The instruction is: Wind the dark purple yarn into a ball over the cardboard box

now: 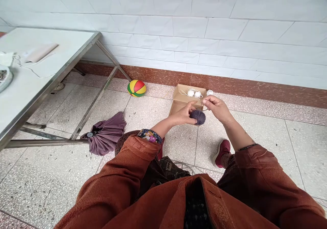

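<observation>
A dark purple ball of yarn (pixel 198 117) sits in my left hand (pixel 183 115), its thumb and fingers curved around the left side. My right hand (pixel 217 108), just right of the ball and a little higher, pinches a thin strand of the yarn between thumb and fingertips. The strand runs down across the ball. Beyond my hands an open cardboard box (pixel 178 94) lies on the floor, partly hidden by my left hand and the ball. White yarn balls (pixel 190 92) with loose ends rest in it, and another white ball (pixel 209 92) shows at its right edge.
A red, yellow and green ball (pixel 137 88) lies by the wall. At left stands a metal-framed table (pixel 76 40) holding a rolled beige item (pixel 42 52). A folded purple umbrella (pixel 107 133) leans by the table's lower bar. My red shoe (pixel 221 153) is on the speckled floor.
</observation>
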A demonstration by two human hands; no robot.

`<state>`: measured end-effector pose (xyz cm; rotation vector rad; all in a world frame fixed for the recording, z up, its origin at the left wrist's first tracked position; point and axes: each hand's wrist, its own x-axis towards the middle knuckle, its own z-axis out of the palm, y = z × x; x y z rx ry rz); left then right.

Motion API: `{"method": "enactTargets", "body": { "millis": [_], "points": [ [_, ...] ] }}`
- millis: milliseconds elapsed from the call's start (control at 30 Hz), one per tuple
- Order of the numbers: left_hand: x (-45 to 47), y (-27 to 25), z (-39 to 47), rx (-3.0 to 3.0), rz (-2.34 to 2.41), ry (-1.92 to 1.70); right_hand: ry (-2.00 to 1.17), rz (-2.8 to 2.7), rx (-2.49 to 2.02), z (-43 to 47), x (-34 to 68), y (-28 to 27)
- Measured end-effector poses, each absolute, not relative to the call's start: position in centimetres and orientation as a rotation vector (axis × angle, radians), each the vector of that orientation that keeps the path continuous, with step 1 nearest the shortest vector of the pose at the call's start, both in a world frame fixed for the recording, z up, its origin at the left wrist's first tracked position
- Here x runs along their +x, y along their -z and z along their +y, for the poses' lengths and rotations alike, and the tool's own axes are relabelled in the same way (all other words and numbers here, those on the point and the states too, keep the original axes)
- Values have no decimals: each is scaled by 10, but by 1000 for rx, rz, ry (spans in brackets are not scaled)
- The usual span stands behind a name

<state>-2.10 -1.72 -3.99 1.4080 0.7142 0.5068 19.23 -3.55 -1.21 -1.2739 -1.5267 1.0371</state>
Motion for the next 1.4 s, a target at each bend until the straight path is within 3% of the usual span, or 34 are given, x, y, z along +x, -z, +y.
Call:
{"method": "enactTargets", "body": {
  "millis": [200, 433, 933, 1133, 1400],
  "points": [
    [-21, 22, -20, 1228, 540, -617, -981, -1630, -1508, -33, 189, 47],
    [-17, 34, -13, 1016, 994, -840, -1014, -1969, -1302, -46, 178, 45],
    [-20, 31, -18, 898, 898, -712, -1166, -1982, -1135, -51, 185, 21],
    [-17, 35, -20, 1257, 1007, -592, -1137, -1946, -1126, -52, 188, 10],
    [-15, 29, -32, 1224, 642, -487, -1079, -1684, -1247, -38, 188, 23]
  ]
}}
